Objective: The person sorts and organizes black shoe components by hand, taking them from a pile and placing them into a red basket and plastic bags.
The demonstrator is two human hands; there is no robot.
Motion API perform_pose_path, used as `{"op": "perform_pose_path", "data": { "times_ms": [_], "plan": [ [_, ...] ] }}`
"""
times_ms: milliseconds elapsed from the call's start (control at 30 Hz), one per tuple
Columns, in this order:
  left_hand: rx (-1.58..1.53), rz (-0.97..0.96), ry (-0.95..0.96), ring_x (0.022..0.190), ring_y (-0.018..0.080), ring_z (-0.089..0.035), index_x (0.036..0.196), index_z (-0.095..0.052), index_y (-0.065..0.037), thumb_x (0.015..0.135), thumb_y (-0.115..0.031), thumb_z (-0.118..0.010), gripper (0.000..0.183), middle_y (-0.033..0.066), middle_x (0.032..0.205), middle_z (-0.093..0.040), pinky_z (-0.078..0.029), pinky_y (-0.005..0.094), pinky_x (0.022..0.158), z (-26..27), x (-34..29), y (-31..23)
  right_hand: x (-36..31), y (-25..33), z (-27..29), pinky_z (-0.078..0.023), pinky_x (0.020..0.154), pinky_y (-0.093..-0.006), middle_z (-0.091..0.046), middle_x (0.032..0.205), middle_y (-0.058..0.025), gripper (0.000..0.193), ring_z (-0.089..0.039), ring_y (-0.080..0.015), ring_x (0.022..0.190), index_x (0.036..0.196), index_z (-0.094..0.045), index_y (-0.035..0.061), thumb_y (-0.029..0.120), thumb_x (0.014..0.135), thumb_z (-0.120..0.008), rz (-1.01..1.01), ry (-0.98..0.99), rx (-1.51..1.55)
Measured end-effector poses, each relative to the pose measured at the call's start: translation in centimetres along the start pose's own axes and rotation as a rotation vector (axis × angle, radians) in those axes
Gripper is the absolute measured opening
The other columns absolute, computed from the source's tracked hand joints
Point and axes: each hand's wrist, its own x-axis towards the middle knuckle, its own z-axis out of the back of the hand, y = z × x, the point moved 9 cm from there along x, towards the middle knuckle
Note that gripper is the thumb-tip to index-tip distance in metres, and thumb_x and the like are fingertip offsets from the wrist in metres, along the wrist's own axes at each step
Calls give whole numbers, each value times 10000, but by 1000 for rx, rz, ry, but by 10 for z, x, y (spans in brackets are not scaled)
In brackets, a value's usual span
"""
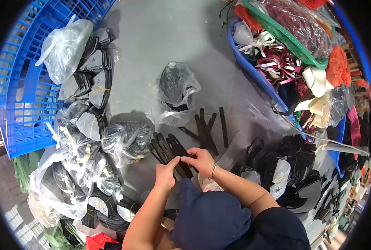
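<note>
Grey tabletop [135, 46] stretches between a blue crate [31, 129] at left and a blue basin [252, 68] heaped with maroon and white ribbons [277, 62] at upper right. Near the middle, the left hand [166, 173] and right hand [202, 159] come together, thumbs almost touching, their fingers closed on dark strips [178, 146] that fan out beyond them. Loose black strips [223, 127] lie farther out, near a clear bag [175, 85] of black pieces; another bagged bundle [127, 139] sits just to the left.
</note>
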Motion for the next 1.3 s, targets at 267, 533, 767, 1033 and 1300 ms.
{"op": "perform_pose_path", "data": {
  "times_ms": [267, 533, 767, 1033, 1300],
  "plan": [
    [-67, -32, 10, 754, 206, -600, 926, -582, 37, 738, 7, -642, 199, 89, 867, -619, -486, 332, 698, 9, 8, -4, 5, -8, 58, -447, 529, -231, -603, 703, -26, 271, -559, -89, 611, 902, -595, -9, 196, 749, -685, 16, -318, 178],
    [-34, 30, -2, 781, 199, -595, 912, -603, 25, 731, 3, -651, 189, 87, 869, -627, -472, 319, 719, 5, 5, 5, -42, 87, 63, -460, 616, -276, -589, 906, -99, 362, -568, -168, 702, 984, -604, 28, 264, 725, -696, 730, -1016, -1095],
    [14, -39, -18, 778, 168, -593, 931, -591, 21, 747, -20, -657, 200, 87, 899, -617, -472, 299, 702, -11, -2, -10, 9, 4, 6, -444, 592, -236, -622, 696, -36, 257, -563, -84, 656, 863, -602, 6, 214, 741, -693, 144, -30, -188],
    [-74, 8, 25, 744, 200, -601, 1006, -545, 7, 764, -30, -645, 264, 91, 902, -607, -488, 325, 682, 1, 1, -11, 4, -2, 44, -419, 577, -210, -587, 726, 3, 197, -512, -52, 652, 851, -600, 3, 170, 774, -669, 55, -236, 143],
    [-138, 69, 148, 835, 196, -583, 1022, -542, -7, 798, -35, -594, 232, 75, 979, -589, -485, 337, 720, -12, -4, -3, -29, 68, 49, -462, 647, -313, -593, 831, -111, 320, -582, -237, 710, 902, -619, 17, 271, 723, -694, 628, -707, -799]
  ]
}}
